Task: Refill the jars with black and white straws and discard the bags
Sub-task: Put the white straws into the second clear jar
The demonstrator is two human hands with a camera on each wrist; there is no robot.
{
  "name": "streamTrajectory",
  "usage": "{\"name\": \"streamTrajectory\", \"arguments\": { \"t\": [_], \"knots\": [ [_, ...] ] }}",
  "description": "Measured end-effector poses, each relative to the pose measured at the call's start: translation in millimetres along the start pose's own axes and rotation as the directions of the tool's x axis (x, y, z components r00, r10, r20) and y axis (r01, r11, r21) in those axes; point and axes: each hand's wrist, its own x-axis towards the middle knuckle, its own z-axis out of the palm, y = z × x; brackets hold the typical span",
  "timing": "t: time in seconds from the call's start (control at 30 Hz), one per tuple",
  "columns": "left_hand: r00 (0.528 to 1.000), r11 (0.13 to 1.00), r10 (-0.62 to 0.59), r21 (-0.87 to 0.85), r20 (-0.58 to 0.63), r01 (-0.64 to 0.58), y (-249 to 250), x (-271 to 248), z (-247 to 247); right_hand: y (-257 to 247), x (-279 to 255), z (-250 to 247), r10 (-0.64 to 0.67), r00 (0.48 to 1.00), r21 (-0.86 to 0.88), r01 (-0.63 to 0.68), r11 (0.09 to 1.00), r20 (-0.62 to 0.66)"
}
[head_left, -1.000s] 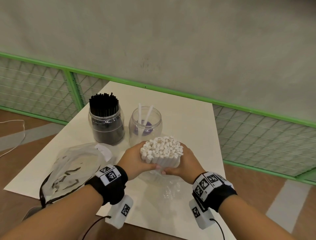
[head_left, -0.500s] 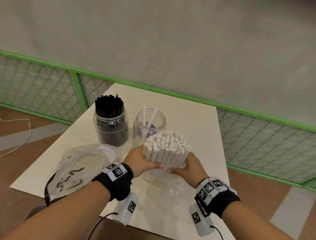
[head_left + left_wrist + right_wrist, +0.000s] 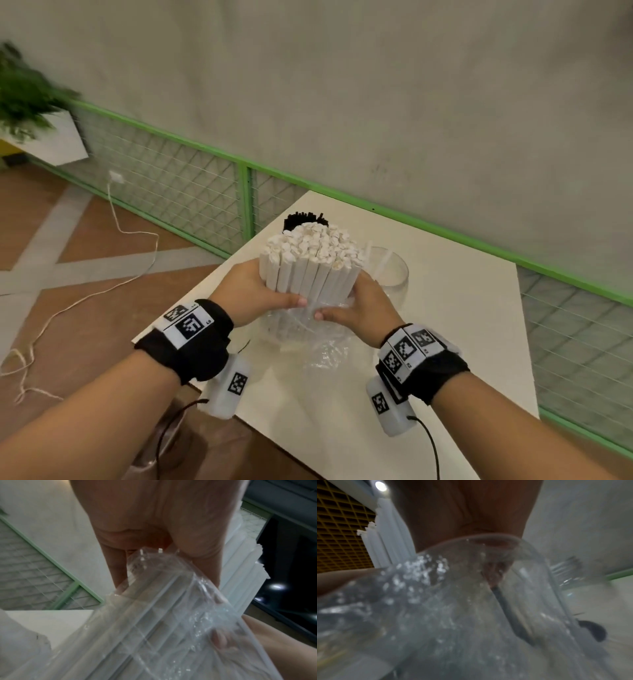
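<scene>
White straws: I have the bundle of white straws [image 3: 310, 260] upright between both hands, lifted off the table [image 3: 455, 308], just in front of the jars.
Bag: the clear plastic bag [image 3: 318, 342] is pushed down round the lower half of the bundle, so the tops stand bare; it is not off yet.
Left hand: my left hand [image 3: 255, 291] is wrapped round the bundle's left side, thumb across the front.
Right hand: my right hand [image 3: 359, 308] grips the right side at the bag's edge, fingers curled on straws and plastic.
White jar: the clear jar [image 3: 394, 277] behind my right hand looks nearly empty, holding a couple of straws.
Black jar: the black straws [image 3: 301, 219] show just behind the bundle; I judge that jar filled, though most of it is hidden.
Left to do: by my reckoning, slip the bag off, drop the white straws in the clear jar, then bin the bags.
</scene>
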Motion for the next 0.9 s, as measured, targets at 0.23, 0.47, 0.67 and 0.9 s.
{"name": "streamTrajectory", "arguments": {
  "t": [0.23, 0.47, 0.67, 0.9],
  "knots": [
    [0.99, 0.989, -0.138, -0.06, -0.03, 0.136, -65, -10, -39, -5, 30, 71, -0.047, 0.99, -0.048, 0.053, 0.997, 0.131],
    [0.964, 0.978, -0.178, -0.07, 0.196, 0.195, -111, -8, -36, 19, 27, 90, 0.07, 0.979, -0.166, -0.038, 0.985, 0.192],
    [0.958, 0.989, -0.137, -0.02, 0.251, 0.147, -112, 7, -45, 15, 28, 85, 0.081, 0.983, -0.063, -0.072, 0.995, 0.164],
    [0.945, 0.851, -0.291, 0.492, 0.152, 0.183, -116, 19, -48, 13, 36, 77, 0.131, 0.981, -0.067, -0.122, 0.99, 0.146]
  ]
}}
